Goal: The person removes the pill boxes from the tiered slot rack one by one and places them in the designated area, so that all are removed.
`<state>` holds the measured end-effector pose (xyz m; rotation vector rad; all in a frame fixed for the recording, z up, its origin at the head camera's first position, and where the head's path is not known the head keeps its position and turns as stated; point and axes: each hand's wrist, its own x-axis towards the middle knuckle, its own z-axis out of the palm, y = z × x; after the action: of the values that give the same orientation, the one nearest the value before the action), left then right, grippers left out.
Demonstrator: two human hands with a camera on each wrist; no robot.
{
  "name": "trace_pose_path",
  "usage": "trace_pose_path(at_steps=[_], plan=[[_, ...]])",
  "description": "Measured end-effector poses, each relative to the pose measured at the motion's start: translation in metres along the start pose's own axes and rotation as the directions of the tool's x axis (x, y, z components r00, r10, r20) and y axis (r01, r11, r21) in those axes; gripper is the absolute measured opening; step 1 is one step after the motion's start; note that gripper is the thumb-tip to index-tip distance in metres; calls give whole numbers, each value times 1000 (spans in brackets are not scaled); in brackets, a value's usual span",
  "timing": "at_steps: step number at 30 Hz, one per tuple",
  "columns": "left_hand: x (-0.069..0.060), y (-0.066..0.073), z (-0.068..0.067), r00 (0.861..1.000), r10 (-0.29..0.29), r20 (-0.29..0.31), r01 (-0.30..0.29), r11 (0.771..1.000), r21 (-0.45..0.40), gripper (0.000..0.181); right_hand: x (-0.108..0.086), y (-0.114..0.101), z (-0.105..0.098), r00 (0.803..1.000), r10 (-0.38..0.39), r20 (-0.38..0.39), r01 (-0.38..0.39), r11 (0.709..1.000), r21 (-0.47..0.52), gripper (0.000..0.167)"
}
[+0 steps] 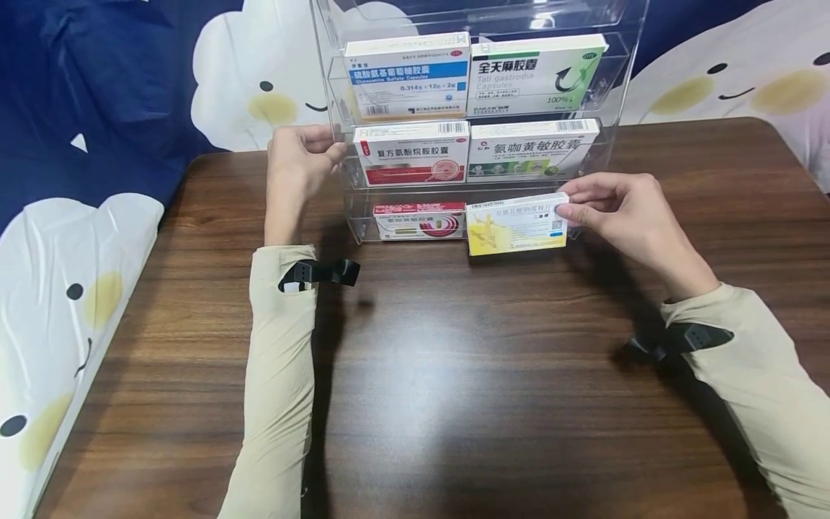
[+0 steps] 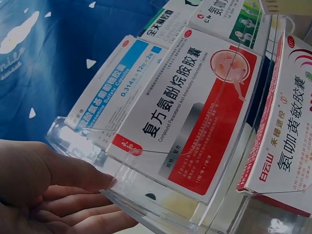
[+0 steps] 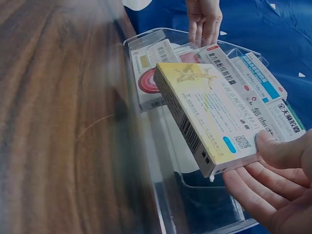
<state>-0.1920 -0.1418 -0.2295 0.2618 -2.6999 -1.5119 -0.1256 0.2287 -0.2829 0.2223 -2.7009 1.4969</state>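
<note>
A yellow-and-white medicine box [image 1: 517, 225] is pinched at its right end between the thumb and fingers of my right hand [image 1: 616, 209]. It is held slightly tilted in front of the lowest tier of a clear acrylic display rack [image 1: 350, 209]. In the right wrist view the same medicine box [image 3: 204, 114] is apart from the rack's bottom shelf. My left hand [image 1: 301, 162] grips the rack's left side, its thumb [image 2: 92, 173] on the clear edge. Beside the held box, a red-and-white medicine box [image 1: 420, 222] sits in the bottom tier.
The middle tier bears a red-and-white box [image 1: 415, 155] and a green-and-white box [image 1: 532, 151]. Above them stand a blue-and-white box [image 1: 408, 79] and a green box [image 1: 534, 76]. A brown wooden table [image 1: 415, 375] lies beneath, with a blue cartoon-print cloth [image 1: 130, 86] behind.
</note>
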Motion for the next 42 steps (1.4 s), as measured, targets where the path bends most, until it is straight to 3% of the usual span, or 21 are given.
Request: trace_pose_path(at_steps=[8,16,24,27,29,31,32,33,35,37,39,42], plan=[[0,1,-1,1000,-24,4,24,1000,-5,32,-8,8,10,996,65,56,-70,993,95,25],[0,0,-3,1000,-22,19,22,1000,-8,33,-13,20,16,993,106,56,-104,994,-42,29],[0,-2,-2,1000,-7,18,7,1000,-23,33,-14,27,21,959,181,218,-195,980,46,30],[0,-1,-2,1000,-12,17,12,1000,-27,33,-16,23,20,961,155,230,-151,988,-33,31],[0,-1,-2,1000,-12,16,13,1000,-24,33,-21,18,20,977,61,206,-25,985,-173,33],[0,-1,-2,1000,-7,17,7,1000,-22,33,-28,11,23,977,-103,188,159,935,-316,33],[0,-1,-2,1000,-1,15,1,1000,-17,33,-31,7,25,961,-201,192,261,888,-378,33],[-1,-1,-3,1000,0,13,1,1000,-13,33,-34,4,28,931,-294,216,360,832,-422,34],[-1,-1,-4,1000,-9,10,9,1000,-15,33,-38,0,35,851,-432,298,524,727,-444,37],[-1,-2,-4,1000,-6,2,6,1000,2,33,-39,-2,42,782,-478,399,620,661,-423,41],[-1,-2,-3,1000,-13,0,13,1000,-6,33,-40,-1,48,751,-465,468,651,638,-412,42],[-1,-2,0,1000,-4,0,4,1000,-8,32,-40,3,53,748,-440,496,652,626,-427,41]])
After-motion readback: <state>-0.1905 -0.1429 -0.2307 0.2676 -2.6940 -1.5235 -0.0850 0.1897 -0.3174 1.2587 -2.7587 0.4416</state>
